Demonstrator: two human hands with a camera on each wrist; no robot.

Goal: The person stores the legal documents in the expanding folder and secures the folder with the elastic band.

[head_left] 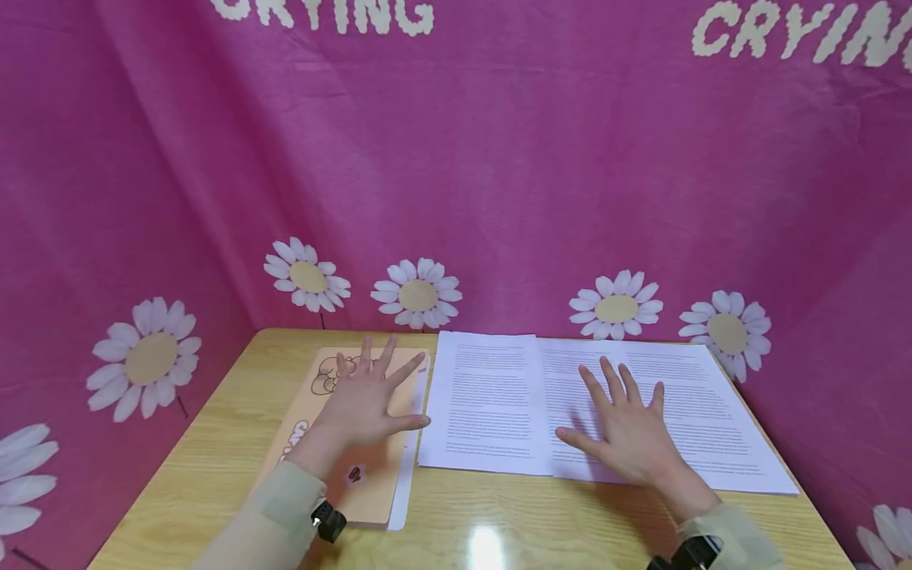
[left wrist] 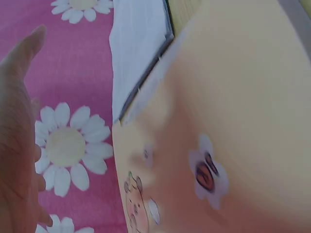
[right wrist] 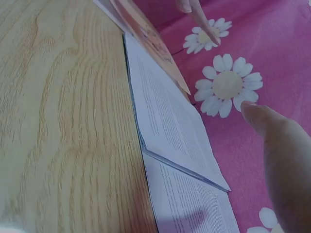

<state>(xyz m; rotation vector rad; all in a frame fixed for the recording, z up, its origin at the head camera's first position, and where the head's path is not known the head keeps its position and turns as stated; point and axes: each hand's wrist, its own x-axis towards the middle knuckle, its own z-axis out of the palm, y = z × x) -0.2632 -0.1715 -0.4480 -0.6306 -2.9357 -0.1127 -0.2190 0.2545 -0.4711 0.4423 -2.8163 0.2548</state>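
My left hand [head_left: 365, 404], fingers spread wide, hovers over a peach folder [head_left: 378, 495] with cartoon drawings on its cover. A white sheet edge [head_left: 401, 499] sticks out along the folder's right side. In the left wrist view the folder [left wrist: 233, 87] fills the right half, with the thumb at the left edge. My right hand [head_left: 630, 435], also with spread fingers, is held above printed papers [head_left: 712, 427] and holds nothing. Another printed stack [head_left: 488, 396] lies left of these papers and overlaps them; its raised edge [right wrist: 189, 171] shows in the right wrist view.
Everything lies on a light wooden table [head_left: 456, 507]. A pink curtain [head_left: 492, 174] with daisies and white lettering hangs behind the table and along both sides. Each forearm wears a dark strapped device, such as the one on the left sleeve [head_left: 329, 521].
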